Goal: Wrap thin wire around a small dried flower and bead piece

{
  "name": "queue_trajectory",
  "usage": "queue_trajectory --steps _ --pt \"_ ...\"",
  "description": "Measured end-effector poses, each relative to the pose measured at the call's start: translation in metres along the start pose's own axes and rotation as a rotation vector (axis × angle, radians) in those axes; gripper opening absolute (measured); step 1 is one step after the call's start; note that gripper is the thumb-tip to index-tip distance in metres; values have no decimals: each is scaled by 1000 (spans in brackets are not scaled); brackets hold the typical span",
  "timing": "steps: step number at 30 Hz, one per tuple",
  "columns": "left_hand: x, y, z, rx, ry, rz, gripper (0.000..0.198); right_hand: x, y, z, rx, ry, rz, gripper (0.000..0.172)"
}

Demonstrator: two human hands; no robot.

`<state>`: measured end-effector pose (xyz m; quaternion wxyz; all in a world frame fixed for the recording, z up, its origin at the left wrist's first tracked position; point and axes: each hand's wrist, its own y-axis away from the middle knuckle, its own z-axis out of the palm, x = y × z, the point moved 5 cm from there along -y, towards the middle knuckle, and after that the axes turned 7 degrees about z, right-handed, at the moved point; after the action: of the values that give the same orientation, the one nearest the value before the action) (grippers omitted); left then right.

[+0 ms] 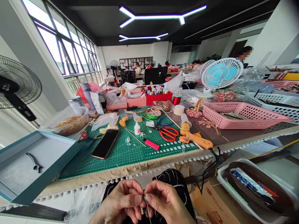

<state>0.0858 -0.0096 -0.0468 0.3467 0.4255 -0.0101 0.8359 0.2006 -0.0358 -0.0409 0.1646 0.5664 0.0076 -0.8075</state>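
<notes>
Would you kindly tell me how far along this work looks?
Done: a yellow dried sprig lies on the green cutting mat. In hand: the left hand and right hand pinch a thin silvery wire above black patterned cloth. Left: straw-coloured stalks in a clear plastic tub.

This is a big open-plan craft workshop, more a small production floor than a home or office. Tall windows (63, 46) run down one side beneath angular strip lights (161, 15), and other workers (136, 66) sit at benches far down the room. The nearest bench (233, 135) is crowded with handwork gear: a green cutting mat (130, 149), a hot glue gun (193, 137), orange-handled scissors (168, 133), a red box of thread spools (158, 99), dried flowers (193, 110) and a pink plastic basket (243, 119).
</notes>
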Motion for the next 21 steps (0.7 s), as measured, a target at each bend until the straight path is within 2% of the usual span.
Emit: queue_trajectory --steps 4,8,11,15,18,21 --pt "1 2 2 20 -45 -11 23 -3 3 2 5 -6 -62 33" --pt "3 3 5 46 -90 -5 24 -1 3 3 34 50 -62 40" --pt "4 4 4 123 -197 49 28 -1 3 2 144 97 -91 44" --pt "2 4 5 213 -319 149 39 -3 5 2 335 128 -211 42" --pt "-1 4 9 254 -306 196 40 -1 5 5 443 154 -302 40" --pt "-2 4 10 278 -250 226 41 7 3 5 502 193 -310 39"
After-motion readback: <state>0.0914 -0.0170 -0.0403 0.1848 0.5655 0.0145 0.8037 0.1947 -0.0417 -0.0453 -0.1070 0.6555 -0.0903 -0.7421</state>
